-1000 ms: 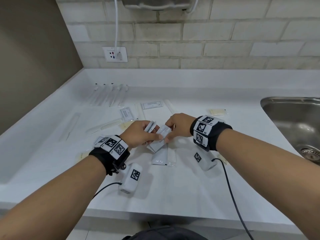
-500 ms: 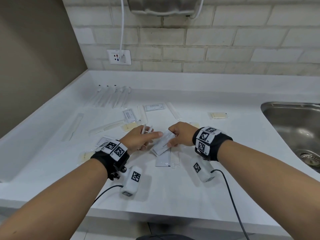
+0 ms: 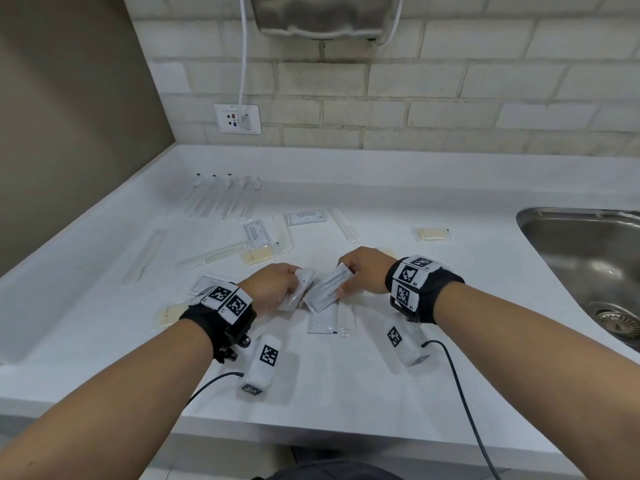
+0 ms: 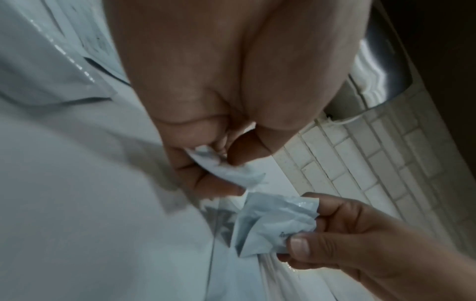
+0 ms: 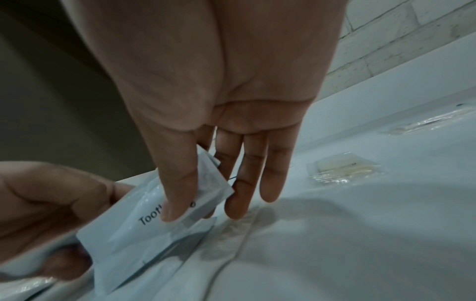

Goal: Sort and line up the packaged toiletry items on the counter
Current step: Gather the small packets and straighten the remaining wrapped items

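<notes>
A white toothpaste sachet (image 3: pixel 328 290) is pinched in the right hand (image 3: pixel 363 273), thumb on its printed face and index finger behind it (the right wrist view shows the letters "Toot" beside the thumb), while the other three fingers (image 5: pixel 257 173) hang straight toward the counter (image 3: pixel 381 375). The sachet sits tilted, its lower end close to the left hand (image 3: pixel 273 287). That left hand curls its fingers round a second white packet (image 3: pixel 298 289), held just left of the first; the two packets are near each other, and I cannot tell if they touch.

Under the hands, on the near middle of the counter, lie another flat white sachet (image 3: pixel 322 322) and a clear wrapped item (image 3: pixel 346 315) just right of it. Farther left, a labelled packet (image 3: pixel 204 284) and a yellowish clear packet (image 3: pixel 168 313) lie partly hidden by the left wrist.

Toward the far side, a white comb (image 3: pixel 214 258) lies at an angle, with a pale yellow packet (image 3: pixel 258 255) at its right end. Beyond these are two printed sachets (image 3: pixel 306 217) and two long thin wrapped sticks (image 3: pixel 344 224). A row of wrapped toothbrushes (image 3: pixel 225 195) is lined up at the far left, near the wall. One more yellow packet (image 3: pixel 433 234) lies alone to the right, short of the steel sink (image 3: pixel 585 258).
</notes>
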Demonstrator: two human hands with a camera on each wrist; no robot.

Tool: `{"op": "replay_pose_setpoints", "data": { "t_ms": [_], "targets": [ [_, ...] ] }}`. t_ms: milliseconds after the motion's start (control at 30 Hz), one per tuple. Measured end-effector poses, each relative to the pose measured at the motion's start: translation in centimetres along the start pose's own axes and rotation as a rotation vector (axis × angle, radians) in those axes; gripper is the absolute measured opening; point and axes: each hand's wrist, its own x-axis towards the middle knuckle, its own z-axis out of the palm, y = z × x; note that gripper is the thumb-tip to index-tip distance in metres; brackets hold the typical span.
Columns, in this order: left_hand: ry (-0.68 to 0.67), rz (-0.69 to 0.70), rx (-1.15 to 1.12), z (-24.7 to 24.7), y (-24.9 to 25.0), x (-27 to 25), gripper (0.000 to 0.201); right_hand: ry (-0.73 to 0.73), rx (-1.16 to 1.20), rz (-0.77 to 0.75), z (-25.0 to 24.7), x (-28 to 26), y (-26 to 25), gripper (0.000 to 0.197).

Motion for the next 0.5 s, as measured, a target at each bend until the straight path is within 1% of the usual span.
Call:
{"op": "replay_pose_setpoints", "data": {
  "t_ms": [33, 100, 167, 233, 300, 333, 500],
  "targets": [
    [0.048, 0.053, 0.041, 0.0, 0.0, 0.2, 0.037, -0.003, 0.002, 0.002, 0.0, 0.0, 0.1, 0.024],
    [0.128, 0.189, 0.050, -0.1, 0.1, 0.3, 0.040, -0.008, -0.017, 0.009, -0.2, 0.0, 0.3, 0.023],
    [0.186, 0.313, -0.010, 0.0, 0.3, 0.2, 0.037, -0.025, -0.051, 0.027, -0.2, 0.1, 0.4, 0.018],
    [0.247, 0.391, 0.004, 0.0, 0.3, 0.5, 0.035, -0.043, -0.061, 0.037, 0.0, 0.2, 0.4, 0.019],
    [0.267, 0.425, 0.042, 0.0, 0.2, 0.9, 0.035, -0.044, -0.043, 0.045, 0.1, 0.3, 0.6, 0.025],
    [0.274, 0.419, 0.043, 0.0, 0.2, 1.0, 0.036, -0.039, -0.034, 0.044, 0.1, 0.3, 0.6, 0.026],
    [0.272, 0.399, 0.009, -0.1, 0.4, 1.6, 0.040, -0.043, -0.035, 0.007, -0.1, 0.2, 0.5, 0.023]
  ]
}}
